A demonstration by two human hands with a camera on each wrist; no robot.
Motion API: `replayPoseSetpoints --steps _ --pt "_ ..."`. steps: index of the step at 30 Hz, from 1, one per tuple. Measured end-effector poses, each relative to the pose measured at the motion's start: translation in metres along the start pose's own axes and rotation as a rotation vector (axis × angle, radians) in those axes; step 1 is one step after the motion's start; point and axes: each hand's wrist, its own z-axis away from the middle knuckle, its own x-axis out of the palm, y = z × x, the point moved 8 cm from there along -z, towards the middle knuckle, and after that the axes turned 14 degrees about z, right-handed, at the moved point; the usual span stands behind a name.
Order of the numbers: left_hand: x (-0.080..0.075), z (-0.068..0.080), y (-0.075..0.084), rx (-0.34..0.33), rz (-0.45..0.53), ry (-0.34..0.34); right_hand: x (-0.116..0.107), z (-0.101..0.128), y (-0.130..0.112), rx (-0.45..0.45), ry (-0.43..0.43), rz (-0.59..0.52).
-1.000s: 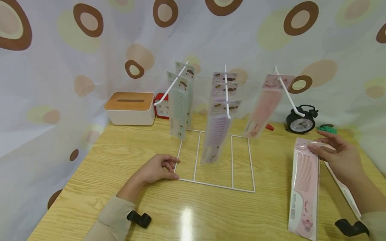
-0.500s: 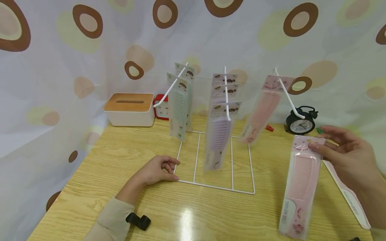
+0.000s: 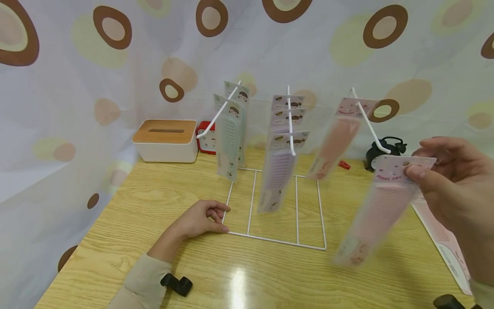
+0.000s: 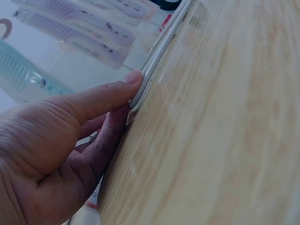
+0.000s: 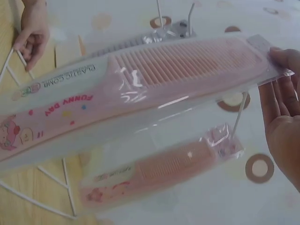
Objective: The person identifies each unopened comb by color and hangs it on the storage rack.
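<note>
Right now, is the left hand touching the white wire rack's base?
Touching. In the left wrist view, the left hand has its fingertips pressed against the white wire rack lying on the table; the head view agrees.

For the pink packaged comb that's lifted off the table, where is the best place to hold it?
Probably at the flat header card, from the right, as the right hand pinches the pink comb pack now: the punched hole stays uncovered and the pack hangs free below.

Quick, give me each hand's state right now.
Left hand: fingers curled, pinching the white wire rack at its corner.
Right hand: pinching the pink comb pack by its top.
</note>
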Motion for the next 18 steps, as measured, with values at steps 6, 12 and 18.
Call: replayPoseSetpoints --steps 6,12,18 --pt "0.001 0.000 0.000 0.000 -0.002 -0.001 0.007 -0.010 0.006 0.054 0.063 0.036" --pt "0.001 0.000 -0.001 -0.004 -0.001 -0.003 -0.002 -0.011 0.020 0.118 0.136 0.172" --pt "0.000 0.001 0.001 0.002 -0.005 -0.003 -0.018 -0.011 0.036 0.206 0.212 0.337"
